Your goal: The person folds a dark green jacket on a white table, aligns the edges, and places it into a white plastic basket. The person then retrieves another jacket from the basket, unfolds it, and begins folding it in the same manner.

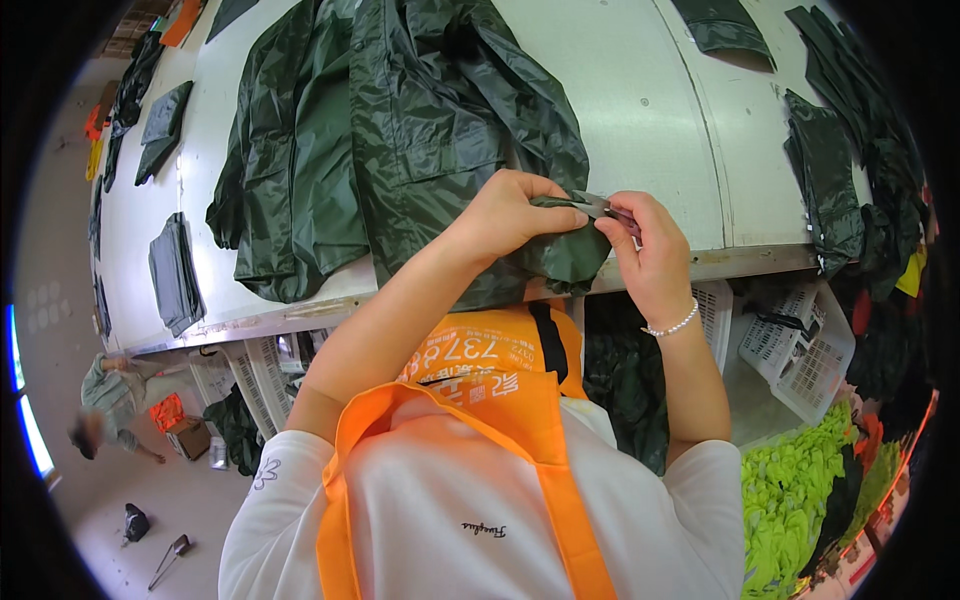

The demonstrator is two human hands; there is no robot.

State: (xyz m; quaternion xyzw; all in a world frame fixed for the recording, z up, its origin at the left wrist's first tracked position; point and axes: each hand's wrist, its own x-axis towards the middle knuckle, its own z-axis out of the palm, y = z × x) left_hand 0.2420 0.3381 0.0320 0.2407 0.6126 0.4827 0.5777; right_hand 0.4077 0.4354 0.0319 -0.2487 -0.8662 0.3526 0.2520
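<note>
A dark green camouflage rain jacket (425,110) lies spread on the white table, its near part hanging at the front edge. My left hand (505,215) is closed on a bunched bit of this jacket, pinched between thumb and fingers. Small metal thread snips (592,206) are gripped in my right hand (650,240), with their blades pointing left, right beside my left fingertips. Whether the blades touch the cloth or a thread I cannot make out. A beaded bracelet circles my right wrist.
Folded dark garments (175,275) lie on the table's left side, and more are heaped at the right (830,185). White plastic crates (800,345) stand under the front edge. Bright yellow-green garments (790,510) are piled at lower right. Another person (115,400) is at far left.
</note>
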